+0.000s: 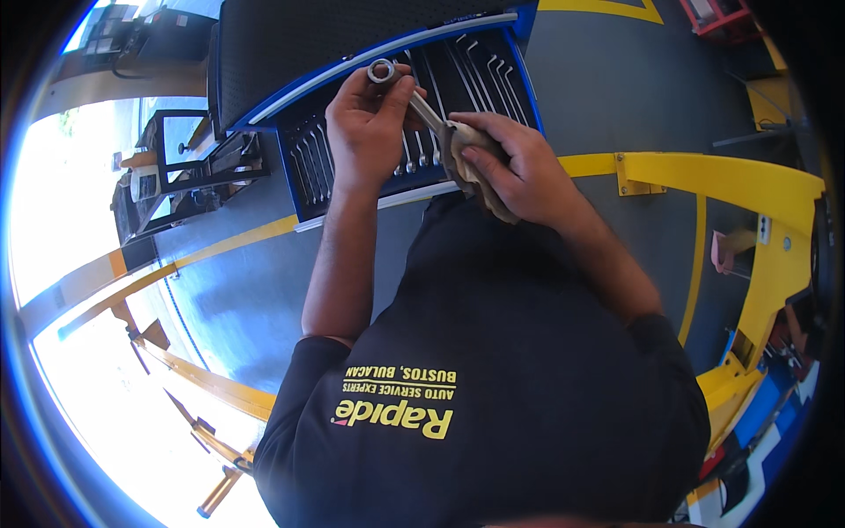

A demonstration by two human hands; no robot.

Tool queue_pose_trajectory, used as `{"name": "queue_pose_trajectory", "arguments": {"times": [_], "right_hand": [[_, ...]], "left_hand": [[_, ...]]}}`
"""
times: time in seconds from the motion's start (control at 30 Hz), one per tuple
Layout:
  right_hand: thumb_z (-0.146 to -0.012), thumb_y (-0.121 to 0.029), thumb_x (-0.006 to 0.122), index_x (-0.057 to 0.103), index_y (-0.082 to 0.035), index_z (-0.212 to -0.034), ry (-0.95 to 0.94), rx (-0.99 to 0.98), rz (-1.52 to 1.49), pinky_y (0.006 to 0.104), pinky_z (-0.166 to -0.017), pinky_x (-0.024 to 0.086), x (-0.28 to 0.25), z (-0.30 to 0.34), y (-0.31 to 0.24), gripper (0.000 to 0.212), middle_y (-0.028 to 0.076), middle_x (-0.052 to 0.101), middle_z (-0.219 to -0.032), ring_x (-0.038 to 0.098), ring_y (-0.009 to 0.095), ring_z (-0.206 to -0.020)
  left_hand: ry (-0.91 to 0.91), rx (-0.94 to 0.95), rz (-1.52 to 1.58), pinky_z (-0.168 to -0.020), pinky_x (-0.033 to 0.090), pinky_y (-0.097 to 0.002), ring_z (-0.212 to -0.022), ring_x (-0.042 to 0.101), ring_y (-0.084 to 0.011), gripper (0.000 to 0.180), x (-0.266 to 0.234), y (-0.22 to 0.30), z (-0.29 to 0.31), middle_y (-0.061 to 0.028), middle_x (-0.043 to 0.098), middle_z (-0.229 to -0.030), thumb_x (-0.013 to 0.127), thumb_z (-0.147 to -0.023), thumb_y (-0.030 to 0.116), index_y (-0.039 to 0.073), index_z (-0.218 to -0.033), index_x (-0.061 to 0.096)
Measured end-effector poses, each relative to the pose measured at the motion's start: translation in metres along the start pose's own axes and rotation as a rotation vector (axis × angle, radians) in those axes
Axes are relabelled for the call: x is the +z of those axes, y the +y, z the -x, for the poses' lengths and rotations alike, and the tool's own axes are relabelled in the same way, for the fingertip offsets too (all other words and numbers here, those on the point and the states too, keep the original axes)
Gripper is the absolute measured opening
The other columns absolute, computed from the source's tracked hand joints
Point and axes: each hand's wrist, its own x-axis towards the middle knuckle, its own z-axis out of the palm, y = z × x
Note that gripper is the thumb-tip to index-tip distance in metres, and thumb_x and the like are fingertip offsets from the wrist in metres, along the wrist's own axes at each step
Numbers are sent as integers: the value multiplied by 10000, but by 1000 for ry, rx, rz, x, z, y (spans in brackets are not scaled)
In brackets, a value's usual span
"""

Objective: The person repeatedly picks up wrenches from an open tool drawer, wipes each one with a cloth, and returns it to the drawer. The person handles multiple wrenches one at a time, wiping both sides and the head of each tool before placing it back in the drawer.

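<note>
My left hand is closed around a silver wrench, its thumb and fingers just below the ring end, which points up and to the left. A dirty beige-brown rag is wrapped about the lower part of the same wrench. My right hand grips that rag, with the wrench's other end hidden inside it. Both hands are above an open blue tool drawer. Inside it, smaller wrenches lie in a row at the left, and longer offset wrenches lie at the right.
Above the drawer, the cabinet has a black ribbed top. A yellow steel beam curves along the right side, and another yellow beam crosses the lower left. A black metal stand is at the left. The grey floor has yellow lines.
</note>
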Motion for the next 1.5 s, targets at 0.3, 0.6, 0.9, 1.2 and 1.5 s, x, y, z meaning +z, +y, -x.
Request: {"name": "queue_pose_trajectory", "arguments": {"times": [0.3,0.6,0.9,1.2,1.5], "right_hand": [[-1102,-273,581,658,-48,-1362,100,473,-609,278,-897,553,-8,-17,46,352,60,723,-1118,690,131,-1008],[-1085,-256,602,637,18,-1321,-353,582,-458,285,-907,535,-8,2,45,363,79,702,-1112,658,116,-1013],[-1096,-297,605,645,-27,-1197,-245,475,-532,242,-799,538,4,-12,26,291,18,683,-1008,636,64,-896],[-1130,-319,530,582,-71,-1329,177,233,-1184,245,-852,565,6,-44,-6,323,15,682,-1104,670,62,-966],[-1127,-341,528,576,-118,-1379,434,128,-1178,195,-545,515,-34,-58,-21,339,-46,650,-933,641,18,-751]], "left_hand": [[-137,38,-59,-691,596,-258,-842,713,-96,147,22,-29,5,-66,751,-965,701,-1013,71,1,-1141,689],[93,-80,203,-748,651,-324,-934,761,-197,145,-1,-58,-14,-112,761,-997,680,-1015,37,1,-1155,682],[-16,-46,107,-843,627,-314,-957,757,-193,195,-6,-23,-18,-122,773,-1038,682,-1028,77,-4,-1205,691],[-415,-77,458,-1146,411,-352,-1320,545,-222,565,16,-13,23,-174,529,-1446,490,-1133,275,-11,-1594,334],[-637,-139,-139,-642,497,-326,-686,624,-161,303,18,7,65,-81,637,-727,505,-1109,212,-38,-1201,651]]}}
